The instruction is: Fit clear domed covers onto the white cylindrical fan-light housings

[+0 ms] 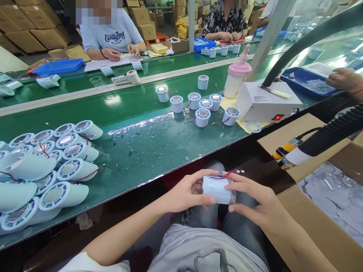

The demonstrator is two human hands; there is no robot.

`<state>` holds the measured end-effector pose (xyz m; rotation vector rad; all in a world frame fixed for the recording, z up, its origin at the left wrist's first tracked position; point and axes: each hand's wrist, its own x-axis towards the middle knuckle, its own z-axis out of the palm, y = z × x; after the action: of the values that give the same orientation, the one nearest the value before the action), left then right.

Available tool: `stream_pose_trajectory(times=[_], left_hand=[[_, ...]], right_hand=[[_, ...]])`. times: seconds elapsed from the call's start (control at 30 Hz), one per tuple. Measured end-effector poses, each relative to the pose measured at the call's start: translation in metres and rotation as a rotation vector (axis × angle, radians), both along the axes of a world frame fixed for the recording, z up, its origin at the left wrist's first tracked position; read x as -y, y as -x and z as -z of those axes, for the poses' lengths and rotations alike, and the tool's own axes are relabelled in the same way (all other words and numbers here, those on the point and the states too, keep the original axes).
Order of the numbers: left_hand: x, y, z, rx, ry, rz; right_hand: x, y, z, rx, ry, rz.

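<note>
Over my lap, below the belt's edge, both hands hold one small white cylindrical housing (217, 189) lying on its side, with thin red wires trailing from its top. My left hand (188, 190) grips its left end, fingers curled round it. My right hand (253, 198) closes on its right end, where a clear part shows. A heap of similar white housings (53, 166) lies on the green belt (147, 151) to my left. Several more housings (202, 109) stand upright further along the belt.
A white box unit (266, 102) with a red switch and a pink-capped bottle (236, 79) stand at right. An open carton (326, 181) of clear parts sits beside my right knee, with a black hose (329, 136) over it. Two people work across the belt; another person's hand (344, 79) reaches a blue tray.
</note>
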<state>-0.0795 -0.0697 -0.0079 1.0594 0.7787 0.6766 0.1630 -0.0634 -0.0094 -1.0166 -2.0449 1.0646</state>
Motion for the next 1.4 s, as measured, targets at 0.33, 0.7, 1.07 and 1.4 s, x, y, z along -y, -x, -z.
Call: stream_pose_trajectory(times=[0.33, 0.7, 1.07, 1.4], left_hand=[[0.005, 0.003, -0.014, -0.101, -0.243, 0.010], [0.008, 0.006, -0.014, -0.158, -0.384, 0.019], [0.008, 0.006, -0.015, -0.215, -0.535, 0.020], [0.006, 0.006, -0.017, -0.161, -0.525, 0.014]], right_hand=[[0.007, -0.001, -0.006, -0.167, 0.417, 0.000], [0.011, 0.007, -0.010, -0.362, 0.678, -0.009], [0.012, 0.012, -0.001, -0.446, 0.795, 0.107], [0.010, 0.024, 0.003, -0.460, 0.990, 0.128]])
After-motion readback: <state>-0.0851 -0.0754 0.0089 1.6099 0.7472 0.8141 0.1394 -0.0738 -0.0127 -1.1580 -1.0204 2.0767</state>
